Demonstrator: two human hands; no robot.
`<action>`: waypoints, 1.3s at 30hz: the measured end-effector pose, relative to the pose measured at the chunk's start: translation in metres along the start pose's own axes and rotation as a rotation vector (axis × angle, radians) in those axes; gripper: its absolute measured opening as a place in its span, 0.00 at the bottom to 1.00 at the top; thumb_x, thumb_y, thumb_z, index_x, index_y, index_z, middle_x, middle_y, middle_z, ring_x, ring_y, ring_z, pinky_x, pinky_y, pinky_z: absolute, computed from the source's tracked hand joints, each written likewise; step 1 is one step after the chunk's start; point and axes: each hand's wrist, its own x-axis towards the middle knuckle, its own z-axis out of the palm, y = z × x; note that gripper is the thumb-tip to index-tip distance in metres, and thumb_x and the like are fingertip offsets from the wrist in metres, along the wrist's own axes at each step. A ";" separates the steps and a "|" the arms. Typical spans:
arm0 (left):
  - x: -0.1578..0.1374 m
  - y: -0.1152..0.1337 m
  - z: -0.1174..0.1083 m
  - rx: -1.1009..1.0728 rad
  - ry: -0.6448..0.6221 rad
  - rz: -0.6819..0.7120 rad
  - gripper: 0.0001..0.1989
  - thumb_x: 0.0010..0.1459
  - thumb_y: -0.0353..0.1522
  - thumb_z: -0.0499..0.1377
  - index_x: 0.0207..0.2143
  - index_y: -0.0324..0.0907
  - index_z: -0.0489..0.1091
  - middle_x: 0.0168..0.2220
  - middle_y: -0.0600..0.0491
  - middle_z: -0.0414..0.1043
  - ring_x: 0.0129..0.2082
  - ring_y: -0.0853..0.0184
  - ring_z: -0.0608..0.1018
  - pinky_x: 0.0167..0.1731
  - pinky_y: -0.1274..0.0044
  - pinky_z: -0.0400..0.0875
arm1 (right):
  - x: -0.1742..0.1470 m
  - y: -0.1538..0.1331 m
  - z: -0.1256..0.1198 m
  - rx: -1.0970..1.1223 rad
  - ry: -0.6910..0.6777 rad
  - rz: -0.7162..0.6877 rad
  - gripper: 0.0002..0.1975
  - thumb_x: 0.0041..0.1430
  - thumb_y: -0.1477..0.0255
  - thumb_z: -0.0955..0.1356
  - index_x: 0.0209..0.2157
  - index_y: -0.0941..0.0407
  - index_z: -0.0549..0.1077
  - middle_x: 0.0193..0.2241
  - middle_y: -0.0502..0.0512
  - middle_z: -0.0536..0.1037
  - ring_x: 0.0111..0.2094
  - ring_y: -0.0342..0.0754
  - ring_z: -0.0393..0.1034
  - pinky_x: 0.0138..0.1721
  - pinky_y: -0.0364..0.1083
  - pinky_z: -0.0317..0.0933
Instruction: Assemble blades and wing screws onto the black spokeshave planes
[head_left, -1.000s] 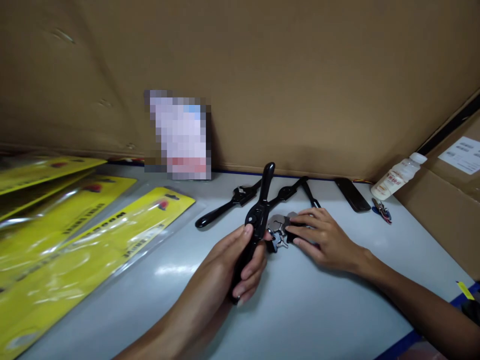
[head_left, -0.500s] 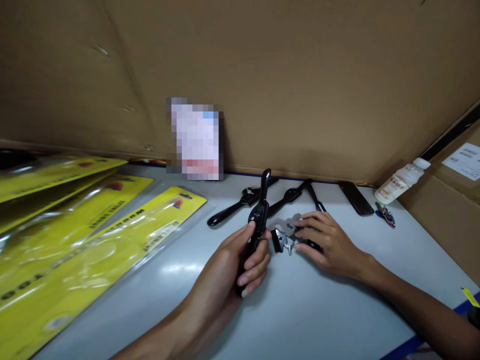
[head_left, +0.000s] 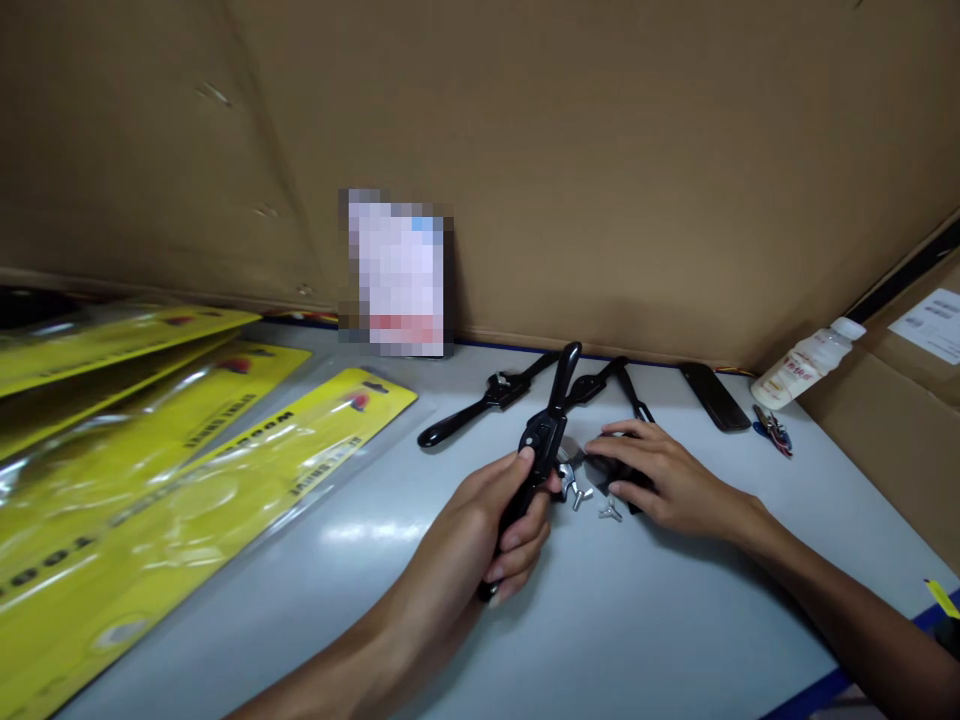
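My left hand [head_left: 499, 520] is closed round the lower handle of a black metal spokeshave [head_left: 544, 440], held tilted above the table, its other handle pointing up and away. My right hand [head_left: 660, 475] rests over a small group of loose parts, fingers curved and apart, over a dark flat piece [head_left: 606, 468] partly hidden under them. Left of these fingers lie a shiny metal piece [head_left: 565, 474] and a silver wing screw [head_left: 580, 495]. Another wing screw [head_left: 610, 510] lies just in front of the thumb.
Another spokeshave [head_left: 491, 392] lies behind, with further black tools [head_left: 589, 385] near it. Yellow blister packs [head_left: 300, 450] cover the left. A dark flat bar [head_left: 712, 395], a white bottle [head_left: 806, 365] and keys [head_left: 772, 432] lie right. Cardboard [head_left: 600, 180] walls the back.
The left hand and its spokeshave have moved slightly right, over part of the loose pieces. My right hand has shifted a little right, and a wing screw now shows by its thumb.
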 end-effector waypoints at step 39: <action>-0.003 -0.014 0.002 0.441 -0.120 0.039 0.24 0.61 0.55 0.52 0.27 0.44 0.63 0.14 0.65 0.52 0.10 0.76 0.51 0.09 0.83 0.47 | -0.009 -0.042 0.001 1.133 -0.075 0.453 0.18 0.56 0.57 0.73 0.30 0.58 0.72 0.18 0.41 0.62 0.17 0.36 0.56 0.17 0.37 0.57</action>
